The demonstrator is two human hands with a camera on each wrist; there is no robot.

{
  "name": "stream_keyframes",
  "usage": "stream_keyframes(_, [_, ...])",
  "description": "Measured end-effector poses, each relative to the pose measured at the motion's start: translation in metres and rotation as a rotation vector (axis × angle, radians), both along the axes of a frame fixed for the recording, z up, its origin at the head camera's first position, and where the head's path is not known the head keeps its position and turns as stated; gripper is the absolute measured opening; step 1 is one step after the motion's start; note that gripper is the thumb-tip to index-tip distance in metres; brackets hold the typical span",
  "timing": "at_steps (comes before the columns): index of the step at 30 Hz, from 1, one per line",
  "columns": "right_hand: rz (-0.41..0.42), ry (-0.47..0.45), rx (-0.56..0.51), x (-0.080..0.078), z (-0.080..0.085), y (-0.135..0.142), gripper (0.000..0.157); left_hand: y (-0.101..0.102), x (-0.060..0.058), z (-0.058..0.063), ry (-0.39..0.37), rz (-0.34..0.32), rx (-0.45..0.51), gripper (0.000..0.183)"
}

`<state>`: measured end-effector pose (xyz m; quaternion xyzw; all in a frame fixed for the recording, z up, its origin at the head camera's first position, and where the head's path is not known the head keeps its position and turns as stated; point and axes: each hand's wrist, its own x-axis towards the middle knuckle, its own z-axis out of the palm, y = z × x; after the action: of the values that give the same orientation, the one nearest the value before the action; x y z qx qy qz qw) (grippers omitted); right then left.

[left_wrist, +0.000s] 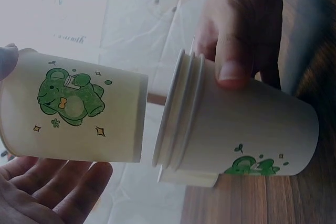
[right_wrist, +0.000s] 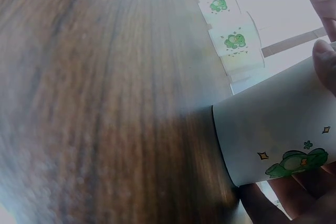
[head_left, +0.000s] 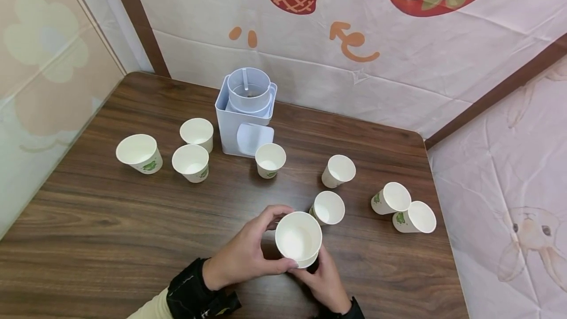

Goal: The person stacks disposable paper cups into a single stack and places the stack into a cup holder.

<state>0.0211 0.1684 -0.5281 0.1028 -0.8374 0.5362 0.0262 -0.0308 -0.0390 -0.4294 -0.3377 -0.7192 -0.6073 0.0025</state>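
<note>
In the head view my left hand (head_left: 248, 252) holds a white paper cup (head_left: 298, 235) by its sides, thumb in front and fingers behind. The left wrist view shows a green bear printed on this paper cup (left_wrist: 92, 106). Just below its base is a nested stack of paper cups (left_wrist: 247, 119), with several rims showing. My right hand (head_left: 325, 282) grips that stack, its thumb along the side. A small gap parts the upper cup from the stack's mouth. In the right wrist view the stack's outer cup (right_wrist: 273, 124) stands on or just above the table.
Just beyond the hands stands a single paper cup (head_left: 329, 207), another cup (head_left: 338, 171) behind it. Two touching cups (head_left: 414, 218) are at right. A light-blue box-shaped container (head_left: 228, 129) stands at back, a cup (head_left: 270, 160) before it. More cups (head_left: 190, 163) stand left on the wooden table (head_left: 110, 240).
</note>
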Motion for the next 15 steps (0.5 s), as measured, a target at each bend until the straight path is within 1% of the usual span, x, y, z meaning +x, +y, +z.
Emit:
stream_keyframes(2, [-0.018,0.002,0.001,0.001,0.003,-0.002,0.069,0.002,0.001,-0.001,0.012,-0.008,-0.006,0.071])
stream_keyframes(5, [-0.029,0.031,0.004,0.002,0.014,-0.005,0.062,0.004,0.002,-0.003,0.029,-0.022,-0.023,0.071])
stream_keyframes(9, [-0.019,0.061,-0.003,0.002,0.028,-0.009,0.057,0.006,0.002,-0.006,0.035,-0.031,-0.042,0.072])
stream_keyframes(15, [-0.021,0.047,-0.007,0.003,0.031,-0.01,0.057,0.007,0.001,-0.013,0.029,-0.026,-0.067,0.071])
